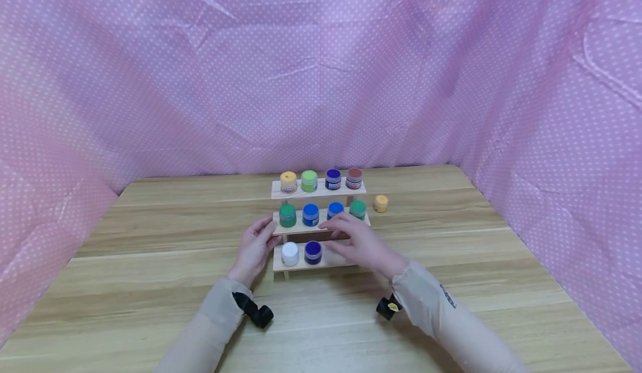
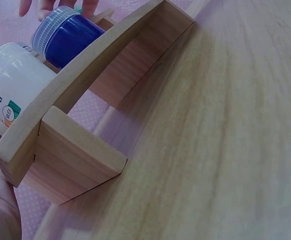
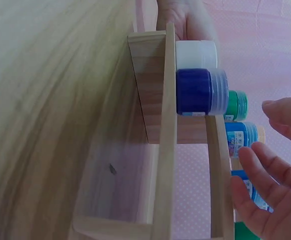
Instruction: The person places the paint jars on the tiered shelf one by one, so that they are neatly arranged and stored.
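Observation:
A three-tier wooden rack (image 1: 321, 231) holds small lidded paint jars. At its left side, my left hand (image 1: 253, 250) grips the end of the middle shelf between thumb and fingers. My right hand (image 1: 366, 245) hovers over the right part of the lower shelves, its spread fingers holding nothing in the right wrist view. On the bottom shelf stand a white jar (image 1: 290, 254) and a dark purple-blue jar (image 1: 313, 252). The middle shelf carries a green jar (image 1: 287, 216), a blue jar (image 1: 310, 215), a second blue jar (image 1: 335, 209), partly behind my right fingers, and another green jar (image 1: 358, 209).
Along the top shelf are a yellow-orange jar (image 1: 288, 182), a light green jar (image 1: 309, 181), a dark blue jar (image 1: 333, 179) and a reddish-brown jar (image 1: 354, 178). Another yellow-orange jar (image 1: 380, 203) lies on the wooden table (image 1: 150, 261) right of the rack. Pink dotted cloth (image 1: 321, 83) hangs behind.

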`<state>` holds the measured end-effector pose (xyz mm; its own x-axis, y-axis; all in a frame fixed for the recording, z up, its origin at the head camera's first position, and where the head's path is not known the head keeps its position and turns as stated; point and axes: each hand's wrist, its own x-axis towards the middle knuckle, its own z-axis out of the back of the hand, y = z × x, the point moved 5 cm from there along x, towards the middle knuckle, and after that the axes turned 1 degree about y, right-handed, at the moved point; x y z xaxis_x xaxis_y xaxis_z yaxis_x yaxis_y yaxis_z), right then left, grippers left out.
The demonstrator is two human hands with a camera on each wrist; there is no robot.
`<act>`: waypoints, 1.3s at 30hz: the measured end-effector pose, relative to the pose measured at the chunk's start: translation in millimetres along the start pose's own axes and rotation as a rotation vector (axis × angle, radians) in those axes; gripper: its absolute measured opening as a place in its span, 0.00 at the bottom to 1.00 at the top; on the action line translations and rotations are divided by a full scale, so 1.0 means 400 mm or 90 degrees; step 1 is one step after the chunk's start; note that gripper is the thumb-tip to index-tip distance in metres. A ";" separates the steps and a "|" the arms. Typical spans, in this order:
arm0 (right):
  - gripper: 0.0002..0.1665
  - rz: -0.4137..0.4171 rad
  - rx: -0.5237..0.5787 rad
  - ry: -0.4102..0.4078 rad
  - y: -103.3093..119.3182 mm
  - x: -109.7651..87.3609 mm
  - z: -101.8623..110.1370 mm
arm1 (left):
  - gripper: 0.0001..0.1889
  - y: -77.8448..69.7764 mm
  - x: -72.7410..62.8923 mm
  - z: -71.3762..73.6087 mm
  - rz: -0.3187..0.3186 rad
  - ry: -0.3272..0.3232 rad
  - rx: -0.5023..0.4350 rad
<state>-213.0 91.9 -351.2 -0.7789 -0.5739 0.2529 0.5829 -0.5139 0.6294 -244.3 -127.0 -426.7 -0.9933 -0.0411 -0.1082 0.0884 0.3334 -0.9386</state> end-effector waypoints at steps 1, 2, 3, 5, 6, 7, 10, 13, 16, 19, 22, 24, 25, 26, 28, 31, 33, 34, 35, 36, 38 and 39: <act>0.19 0.007 -0.008 -0.009 0.001 0.000 0.005 | 0.21 0.000 0.000 0.000 0.000 0.001 0.001; 0.19 0.011 -0.017 -0.017 0.001 0.000 0.009 | 0.21 0.000 0.000 0.000 0.001 0.001 -0.001; 0.19 0.015 -0.022 -0.024 0.001 0.000 0.014 | 0.21 0.000 0.000 0.000 0.001 0.002 -0.001; 0.18 0.027 -0.029 -0.037 0.002 0.000 0.023 | 0.21 0.001 0.001 0.000 0.000 0.004 -0.001; 0.18 0.031 -0.031 -0.043 0.000 -0.001 0.028 | 0.21 0.001 0.001 0.000 0.000 0.003 -0.003; 0.18 0.032 -0.034 -0.049 -0.001 -0.001 0.033 | 0.21 0.002 0.001 0.001 0.001 0.002 -0.004; 0.17 0.041 -0.034 -0.064 -0.003 -0.003 0.047 | 0.20 0.003 0.001 0.003 0.002 -0.003 -0.005; 0.16 0.052 -0.036 -0.080 -0.003 -0.008 0.062 | 0.20 0.003 0.001 0.005 0.003 -0.006 -0.009; 0.16 0.060 -0.039 -0.094 -0.006 -0.013 0.075 | 0.20 0.005 0.002 0.006 0.007 -0.007 -0.011; 0.17 0.057 -0.042 -0.102 -0.012 -0.016 0.085 | 0.20 0.006 0.003 0.006 0.014 -0.006 -0.007; 0.17 0.053 -0.037 -0.107 -0.018 -0.019 0.096 | 0.20 0.006 0.003 0.006 0.017 -0.004 0.000; 0.17 0.051 -0.037 -0.110 -0.023 -0.021 0.103 | 0.20 0.005 0.003 0.007 0.018 -0.005 -0.001; 0.18 0.050 -0.038 -0.113 -0.024 -0.022 0.106 | 0.20 0.005 0.002 0.007 0.018 -0.006 -0.004; 0.18 0.048 -0.040 -0.116 -0.027 -0.024 0.110 | 0.20 0.005 0.002 0.007 0.018 -0.007 -0.007; 0.18 0.044 -0.044 -0.122 -0.032 -0.027 0.116 | 0.20 0.005 0.002 0.007 0.016 -0.008 -0.007; 0.17 0.047 -0.047 -0.140 -0.038 -0.032 0.126 | 0.20 0.006 0.003 0.006 0.016 -0.008 -0.010; 0.16 0.052 -0.047 -0.155 -0.043 -0.036 0.132 | 0.21 0.006 0.002 0.006 0.016 -0.008 -0.007; 0.16 0.053 -0.046 -0.161 -0.046 -0.037 0.134 | 0.20 0.006 0.002 0.006 0.018 -0.009 -0.008; 0.16 0.053 -0.047 -0.166 -0.047 -0.039 0.137 | 0.21 0.006 0.002 0.006 0.018 -0.010 -0.006; 0.16 0.052 -0.048 -0.171 -0.050 -0.041 0.139 | 0.21 0.005 0.002 0.005 0.019 -0.010 -0.003; 0.16 0.048 -0.049 -0.177 -0.057 -0.044 0.141 | 0.21 0.005 0.002 0.005 0.019 -0.011 -0.001; 0.16 0.043 -0.047 -0.179 -0.061 -0.045 0.142 | 0.21 0.005 0.002 0.004 0.019 -0.012 -0.001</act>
<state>-226.3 151.1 -329.3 -0.7654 -0.4144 0.4924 0.6427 -0.5318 0.5515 -244.9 -128.0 -429.4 -0.9887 -0.0483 -0.1417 0.1174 0.3365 -0.9343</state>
